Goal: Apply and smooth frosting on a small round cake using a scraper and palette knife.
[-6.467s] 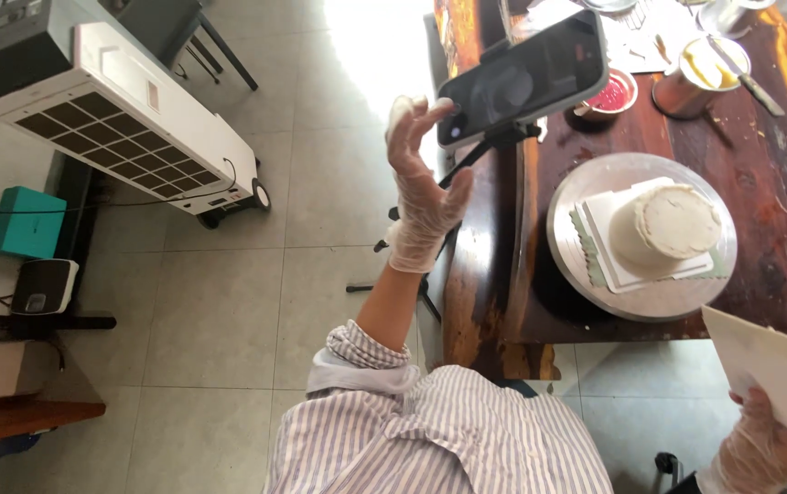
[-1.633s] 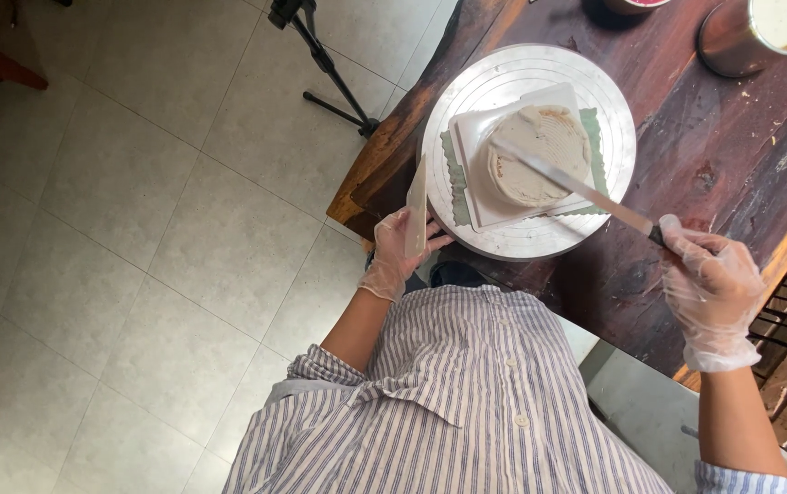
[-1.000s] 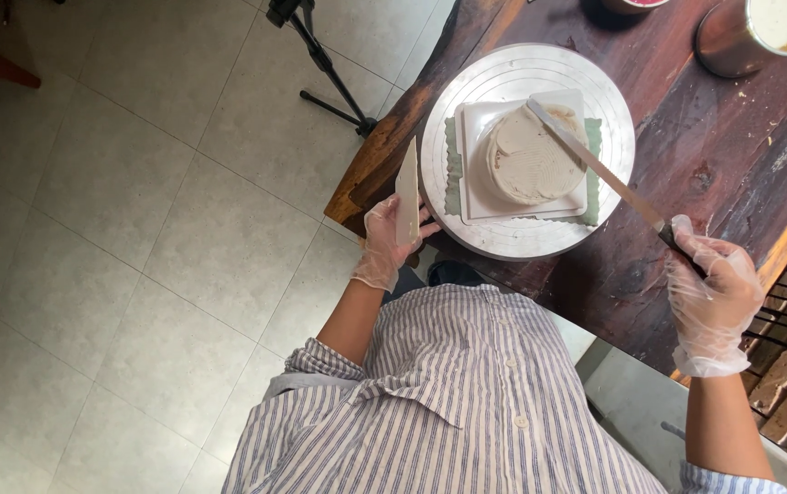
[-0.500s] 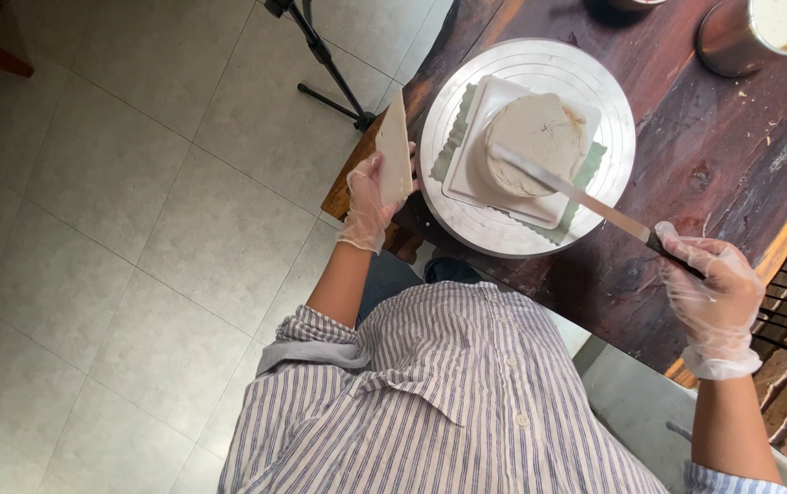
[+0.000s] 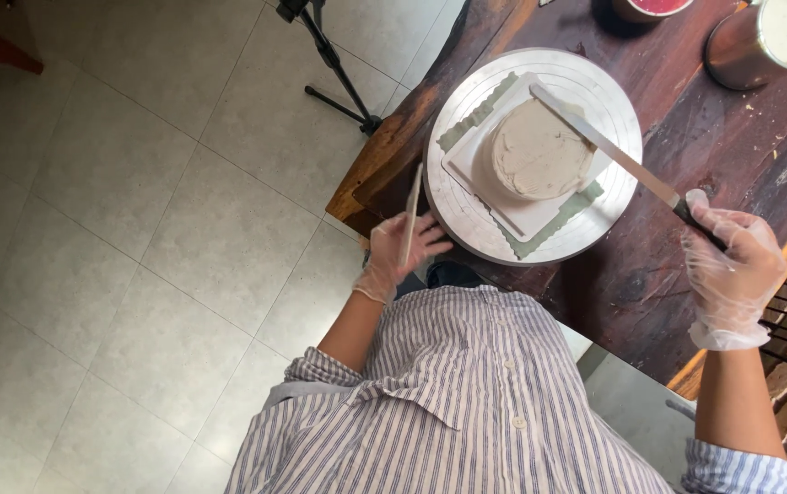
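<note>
Over the round metal turntable [image 5: 613, 101], which sits on the dark wooden worktop [image 5: 732, 155], a long palette knife [image 5: 609, 146] lies flat across the top of the small pale cake [image 5: 540, 151]. Its blade runs on a slant, tip at the far side of the turntable, handle out past the near right rim. Right hand [image 5: 732, 274], gloved, is clenched round that dark handle, just off the turntable's right edge, so this is plainly the hand working the cake. The cake itself stands near the middle of the turntable on a white square board [image 5: 503, 197], with a green mat [image 5: 480, 114] peeking out beneath.

Left of the turntable now: the left hand [image 5: 403, 256], gloved too, is grasping a thin flat scraper [image 5: 410, 215], held upright on edge, its long side pointing away from the body and standing just beside the turntable's left rim, not touching the cake. Fingertips look close to the rim; whether they touch it, I cannot tell.

Beyond the turntable, at the far right, a metal pot [image 5: 750, 46] of cream, and a small bowl with red filling [image 5: 650, 7]. Off to the left, a tripod leg [image 5: 334, 69] on the tiled floor [image 5: 137, 229].
</note>
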